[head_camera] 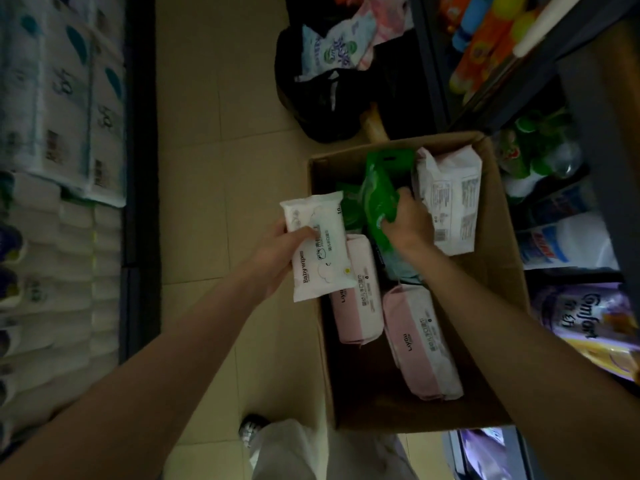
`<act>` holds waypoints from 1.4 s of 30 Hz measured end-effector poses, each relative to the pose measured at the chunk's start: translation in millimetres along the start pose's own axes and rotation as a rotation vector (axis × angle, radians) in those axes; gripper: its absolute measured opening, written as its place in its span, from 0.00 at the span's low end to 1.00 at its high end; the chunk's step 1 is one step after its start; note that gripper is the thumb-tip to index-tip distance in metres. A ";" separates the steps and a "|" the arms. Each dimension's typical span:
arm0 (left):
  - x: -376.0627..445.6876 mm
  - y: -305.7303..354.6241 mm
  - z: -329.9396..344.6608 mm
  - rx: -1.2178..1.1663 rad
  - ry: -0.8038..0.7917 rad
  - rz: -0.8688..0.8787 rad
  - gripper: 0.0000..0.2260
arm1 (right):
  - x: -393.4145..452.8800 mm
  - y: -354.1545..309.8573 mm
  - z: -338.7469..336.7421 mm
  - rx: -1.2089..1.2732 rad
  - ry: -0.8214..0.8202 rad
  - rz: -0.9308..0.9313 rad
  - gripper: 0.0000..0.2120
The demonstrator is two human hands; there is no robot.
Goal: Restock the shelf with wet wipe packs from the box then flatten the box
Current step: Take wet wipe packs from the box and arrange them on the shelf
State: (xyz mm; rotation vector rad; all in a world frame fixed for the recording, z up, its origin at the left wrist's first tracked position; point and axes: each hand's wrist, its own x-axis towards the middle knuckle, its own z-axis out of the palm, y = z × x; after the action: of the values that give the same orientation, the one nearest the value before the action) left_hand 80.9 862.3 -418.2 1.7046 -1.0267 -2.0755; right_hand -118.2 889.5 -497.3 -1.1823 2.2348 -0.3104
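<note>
while the cardboard box sits open on the tiled floor, both hands work at its left half. the left hand grips a white baby wipes pack, thumb curled over the printed face and fingers wrapped behind; the pack is held tilted just over the box's left wall, its lower end overlapping a pink pack inside. the right hand is down inside the box, fingers curled round the edge of a green pack that stands on end near the box's middle.

inside the box, one pink wipe pack lies against the left wall below the white pack, a second pink pack lies beside it toward the near end, and a white-and-pink pack with fine print on its back leans against the right wall at the far end. something bluish lies under the right wrist, too dark to identify.

left of the box, across the floor, a shelf holds stacked tissue rolls. right of the box, shelving holds bottles and a purple refill pouch. beyond the box's far end a black bag holds more packs. near the box's near-left corner a shoe and a grey trouser leg show.
</note>
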 end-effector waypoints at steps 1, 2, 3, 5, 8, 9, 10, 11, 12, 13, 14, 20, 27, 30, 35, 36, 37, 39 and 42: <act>-2.6 2.1 -4.0 0.052 -0.018 0.028 0.11 | -0.3 -8.2 -12.1 -0.021 -0.025 -0.035 0.17; -5.5 6.3 -8.6 0.127 -0.048 0.058 0.13 | -0.8 -18.2 -28.9 -0.040 -0.074 -0.116 0.12; -9.7 12.2 -13.0 0.209 -0.086 0.091 0.13 | -2.7 -31.2 -49.0 -0.044 -0.143 -0.228 0.06; -21.4 26.7 -22.1 0.383 -0.137 0.200 0.11 | -11.0 -66.3 -89.2 -0.083 -0.321 -0.423 0.04; -43.9 51.9 -39.6 0.608 -0.189 0.341 0.09 | -32.0 -127.2 -130.3 -0.100 -0.458 -0.580 0.07; -55.2 61.2 -47.3 0.611 -0.225 0.320 0.09 | -38.6 -148.5 -139.5 -0.045 -0.465 -0.602 0.06; -68.9 69.9 -56.4 0.580 -0.261 0.268 0.09 | -45.8 -169.8 -146.8 0.027 -0.471 -0.605 0.04; -84.2 78.7 -66.7 0.531 -0.285 0.212 0.09 | -53.0 -191.1 -153.0 0.098 -0.477 -0.599 0.03; -99.7 87.1 -79.0 0.463 -0.300 0.176 0.09 | -60.7 -212.4 -158.4 0.160 -0.474 -0.589 0.04; -115.2 94.6 -93.5 0.389 -0.310 0.168 0.09 | -69.3 -232.6 -163.1 0.212 -0.465 -0.584 0.04; -131.0 101.6 -110.3 0.334 -0.312 0.185 0.11 | -79.2 -252.9 -167.3 0.261 -0.452 -0.594 0.03; -260.3 131.8 -230.0 0.178 -0.103 0.372 0.11 | -167.9 -401.6 -171.9 0.360 -0.341 -0.730 0.07; -474.7 136.8 -394.5 0.140 0.461 0.659 0.03 | -339.6 -611.1 -148.3 0.215 -0.139 -1.148 0.12; -569.0 135.6 -449.0 0.061 0.757 0.811 0.03 | -410.9 -679.9 -140.0 0.390 -0.223 -1.317 0.12; -688.2 115.0 -504.1 -0.118 1.005 0.964 0.06 | -495.6 -771.2 -138.1 0.456 -0.537 -1.504 0.06; -703.8 110.4 -510.5 -0.133 1.053 0.988 0.07 | -507.6 -788.4 -137.5 0.472 -0.543 -1.527 0.06; -718.4 106.7 -516.8 -0.138 1.112 1.014 0.08 | -519.3 -806.3 -136.7 0.494 -0.536 -1.550 0.07; -743.2 104.2 -529.9 -0.131 1.259 1.085 0.05 | -539.5 -842.9 -133.3 0.499 -0.516 -1.598 0.08; -771.7 109.3 -546.8 -0.181 1.419 1.192 0.06 | -571.4 -893.2 -118.6 0.407 -0.497 -1.703 0.09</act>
State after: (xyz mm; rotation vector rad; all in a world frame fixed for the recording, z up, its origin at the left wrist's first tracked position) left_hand 778.9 1060.3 198.3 1.3230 -0.8348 -0.0608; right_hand 663.7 829.2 226.1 -2.2387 0.2672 -0.8808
